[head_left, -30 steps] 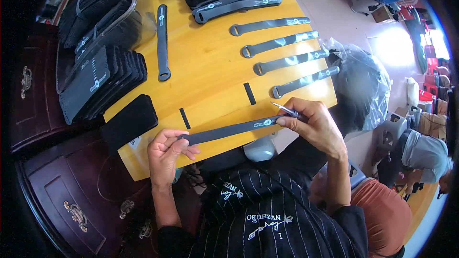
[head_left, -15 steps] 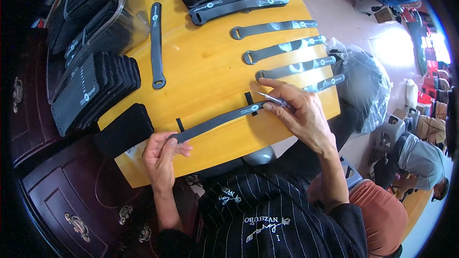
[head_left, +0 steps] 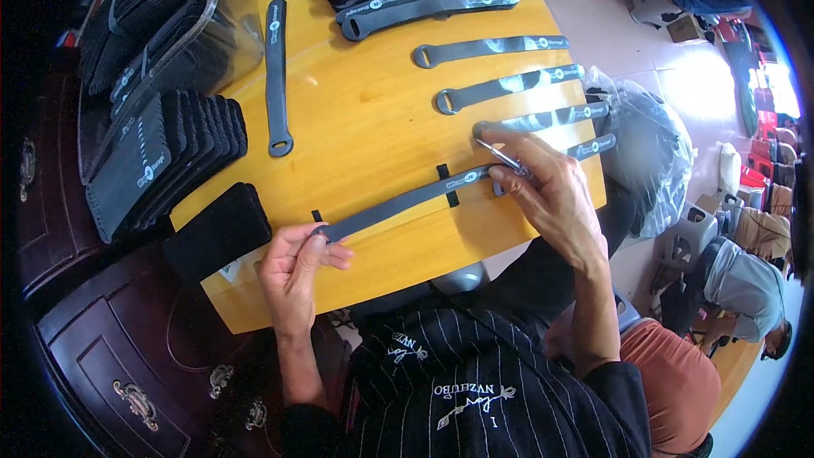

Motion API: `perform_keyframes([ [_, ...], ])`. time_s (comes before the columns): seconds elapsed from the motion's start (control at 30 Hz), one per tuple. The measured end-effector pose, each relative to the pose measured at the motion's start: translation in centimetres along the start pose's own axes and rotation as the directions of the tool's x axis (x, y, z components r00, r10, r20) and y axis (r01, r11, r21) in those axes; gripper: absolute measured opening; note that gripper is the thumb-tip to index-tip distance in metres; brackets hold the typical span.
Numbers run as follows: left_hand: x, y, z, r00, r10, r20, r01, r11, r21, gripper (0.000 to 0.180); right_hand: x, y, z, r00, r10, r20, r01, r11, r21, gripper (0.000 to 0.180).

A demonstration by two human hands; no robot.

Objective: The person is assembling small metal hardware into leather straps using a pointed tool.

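A dark grey cable strap [head_left: 398,202] with a white print stretches between my hands over the near edge of the yellow table. Its left end is pinched by my left hand [head_left: 297,263], thumb against fingers. My right hand [head_left: 555,195] closes on the other end and also grips a slim, pointed metal tool [head_left: 507,158] with a clear handle. My right index finger reaches to the looped end of another strap [head_left: 547,121], lying just beyond. Beneath the held strap, two short black marks [head_left: 448,185] show on the tabletop.
More straps [head_left: 500,89] lie in a row at right, and one strap [head_left: 276,76] lies alone at left. Stacked black straps [head_left: 424,4] sit at the far side. A clear bin [head_left: 208,25] and black pads [head_left: 136,165] stand left. A plastic bag [head_left: 649,153] hangs at the right edge.
Both hands have shifted a little right with the held strap. The strap under my right index finger has slid right along the table.
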State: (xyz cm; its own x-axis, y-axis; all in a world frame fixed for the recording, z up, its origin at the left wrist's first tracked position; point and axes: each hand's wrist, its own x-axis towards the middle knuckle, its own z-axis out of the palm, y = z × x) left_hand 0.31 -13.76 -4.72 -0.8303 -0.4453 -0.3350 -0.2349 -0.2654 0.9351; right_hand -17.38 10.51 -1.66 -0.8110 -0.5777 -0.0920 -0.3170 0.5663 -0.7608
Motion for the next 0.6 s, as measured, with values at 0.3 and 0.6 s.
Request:
perform_keyframes([
  [0.3, 0.3, -0.4, -0.5, 0.97, 0.16, -0.185, -0.095, 0.943, 0.318, 0.01, 0.7, -1.4, 0.6, 0.975, 0.201, 0.094, -0.192, 0.977, -0.092, 0.026],
  [0.6, 1.0, -1.0, 0.6, 0.929, 0.291, -0.23, -0.129, 0.835, 0.535, 0.014, 2.0, -1.6, 2.1, 0.985, 0.171, -0.021, -0.172, 0.978, -0.122, 0.018],
])
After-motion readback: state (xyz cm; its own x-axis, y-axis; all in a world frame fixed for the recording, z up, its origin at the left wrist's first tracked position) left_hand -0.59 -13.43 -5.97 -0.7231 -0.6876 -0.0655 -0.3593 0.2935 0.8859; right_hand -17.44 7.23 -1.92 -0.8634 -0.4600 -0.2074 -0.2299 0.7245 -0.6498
